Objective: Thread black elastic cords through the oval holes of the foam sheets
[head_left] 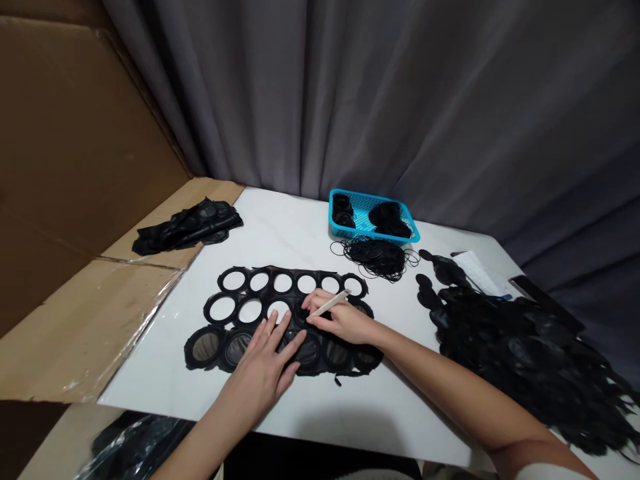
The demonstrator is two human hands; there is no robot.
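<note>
A thin black sheet (337, 351) lies flat on the white tabletop, with rows of ring outlines across it. The far row has white round openings, as do several rings at the left of the middle row. Dark film still fills the near row's rings. Spread fingers of my left hand (270, 360) press on the sheet around the middle and near rows. My right hand (345, 320) grips a slim pale pen-shaped tool (330, 302) just to the right, over the middle row. The tool's lower tip is hidden by the fingers.
Black pieces lie in a blue basket (370, 195), with thin black rings (375, 259) heaped before it. Black discs (520, 360) form a large pile at right, near a white paper (483, 273). Folded black sheets (190, 227) rest on cardboard (75, 313) at left.
</note>
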